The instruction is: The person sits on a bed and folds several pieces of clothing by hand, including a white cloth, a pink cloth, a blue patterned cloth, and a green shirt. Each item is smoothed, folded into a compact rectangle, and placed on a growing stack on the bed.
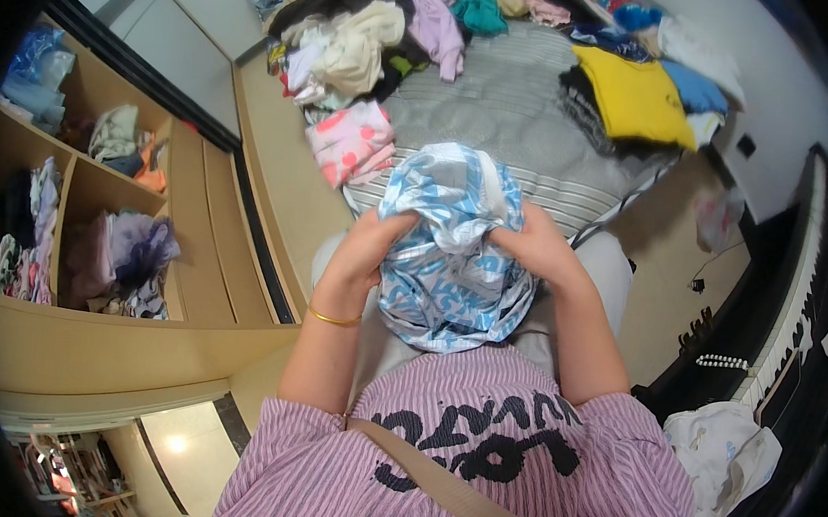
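A bunched blue-and-white patterned cloth garment (455,290) is held up over my lap; its exact kind is hard to tell. My left hand (377,241) grips its left side, with the thumb on top and the fingers hidden behind the fabric. On the opposite side my right hand (540,243) has its thumb tucked into the folds. The cloth's top edge gathers between the hands and its lower part hangs loosely. Just beyond it, a folded pink garment with red dots (350,144) lies at the near left corner of the grey bed cover (502,92).
Heaped clothes, among them a cream garment (357,48) and a lilac one (437,25), cover the bed's far left. A folded yellow garment (637,96) tops a stack at right. Left is an open wardrobe (206,215); right, a piano keyboard (802,276) with a white cloth (717,457) nearby.
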Demonstrator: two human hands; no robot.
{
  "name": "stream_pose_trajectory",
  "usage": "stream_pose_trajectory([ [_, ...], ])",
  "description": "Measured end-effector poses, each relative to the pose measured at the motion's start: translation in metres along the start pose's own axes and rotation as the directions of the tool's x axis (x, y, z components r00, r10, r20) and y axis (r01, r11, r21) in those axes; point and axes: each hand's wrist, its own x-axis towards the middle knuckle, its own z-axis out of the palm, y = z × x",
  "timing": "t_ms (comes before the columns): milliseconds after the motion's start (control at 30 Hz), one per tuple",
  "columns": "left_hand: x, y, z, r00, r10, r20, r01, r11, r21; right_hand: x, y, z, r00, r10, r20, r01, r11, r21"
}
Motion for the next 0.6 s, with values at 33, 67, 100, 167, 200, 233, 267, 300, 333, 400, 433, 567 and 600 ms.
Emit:
stream_pose_trajectory([
  [33,-0.006,0.005,-0.002,0.994,0.000,0.111,-0.007,0.998,0.065,0.001,0.003,-0.003,1.000,0.017,0.024,-0.018,0.999,0.040],
  [67,-0.011,0.008,0.002,0.976,0.031,0.215,-0.083,0.968,0.236,0.001,0.001,-0.004,0.998,0.036,0.046,-0.039,0.996,0.080],
  [100,-0.017,0.013,0.006,0.946,0.042,0.321,-0.173,0.904,0.391,-0.004,-0.009,-0.003,0.993,0.094,0.070,-0.110,0.950,0.293],
  [167,-0.022,0.016,0.010,0.922,-0.016,0.386,-0.216,0.807,0.549,-0.006,-0.001,-0.008,0.947,0.152,0.282,-0.313,0.631,0.710],
  [200,-0.017,0.011,0.004,0.942,-0.003,0.336,-0.168,0.861,0.479,-0.006,0.006,-0.012,0.912,0.128,0.389,-0.407,0.390,0.826],
  [233,-0.008,-0.001,-0.006,0.959,0.005,0.284,-0.124,0.907,0.402,-0.004,0.022,-0.016,0.892,0.100,0.440,-0.447,0.325,0.833],
  [267,-0.004,-0.003,-0.010,0.974,0.008,0.227,-0.082,0.944,0.318,-0.007,0.021,-0.018,0.893,0.040,0.449,-0.409,0.489,0.771],
  [300,-0.002,-0.008,-0.008,0.987,0.064,0.149,-0.060,0.998,-0.037,-0.011,0.020,-0.019,0.886,-0.018,0.464,-0.348,0.636,0.689],
  [333,-0.002,-0.008,-0.011,0.991,0.045,0.126,-0.022,0.983,-0.182,-0.014,0.017,-0.019,0.871,-0.072,0.486,-0.266,0.762,0.590],
  [400,-0.002,-0.004,-0.013,0.995,-0.003,0.098,0.048,0.890,-0.454,-0.014,0.011,-0.016,0.885,0.041,0.465,-0.258,0.873,0.414],
  [433,0.013,-0.025,-0.046,0.945,0.027,0.326,0.172,0.806,-0.567,-0.013,0.012,-0.016,0.893,0.101,0.438,-0.297,0.864,0.407],
  [567,-0.005,-0.019,-0.040,0.823,-0.003,0.568,0.348,0.793,-0.499,0.006,0.050,-0.027,0.916,0.034,0.400,-0.367,0.477,0.799],
  [600,-0.011,-0.021,-0.036,0.813,0.005,0.582,0.332,0.818,-0.470,0.010,0.053,-0.027,0.913,-0.051,0.406,-0.373,0.303,0.877],
])
